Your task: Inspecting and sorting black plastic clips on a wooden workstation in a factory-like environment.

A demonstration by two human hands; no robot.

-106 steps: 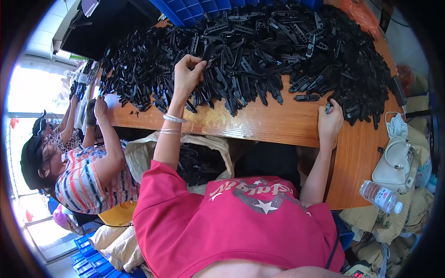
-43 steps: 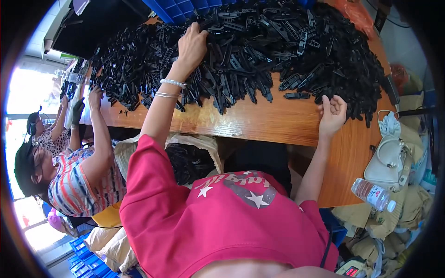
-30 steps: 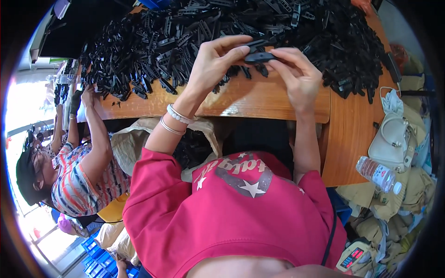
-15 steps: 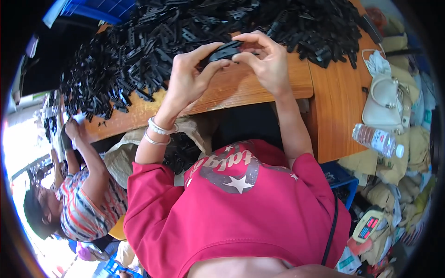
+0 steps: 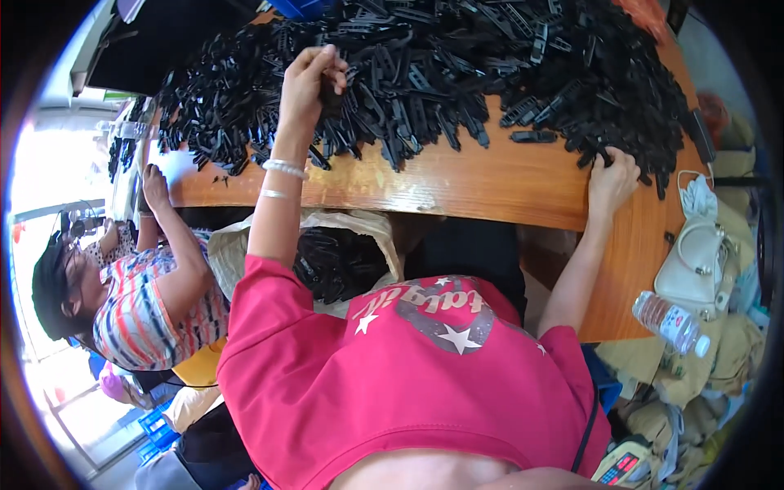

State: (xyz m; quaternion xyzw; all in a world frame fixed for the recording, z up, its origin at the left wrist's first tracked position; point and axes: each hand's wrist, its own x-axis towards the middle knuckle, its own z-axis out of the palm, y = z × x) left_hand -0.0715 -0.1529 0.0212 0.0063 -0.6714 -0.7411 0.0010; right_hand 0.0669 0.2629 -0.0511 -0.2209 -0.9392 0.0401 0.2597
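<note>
A wide heap of slim black plastic parts (image 5: 408, 77) spreads over the wooden table. Above the left half of this heap is my left hand (image 5: 309, 82), fingers curled in; whether a part sits in them is lost against the black behind. My right hand (image 5: 614, 184) rests at the heap's front right edge, with thumb and fingers closed on a black plastic part (image 5: 603, 155). One loose black part (image 5: 533, 136) lies by itself on the wood between my hands.
Below the table edge stands a pale sack (image 5: 388, 237) holding black parts. To the right are a white handbag (image 5: 694, 265) and a plastic bottle (image 5: 671, 322). A co-worker (image 5: 151, 302) sits at the left. A blue bin (image 5: 302, 6) shows at the far edge.
My hands were together holding a black part in front of the heap. They have parted: the left moved left over the heap, the right went right and down to its edge.
</note>
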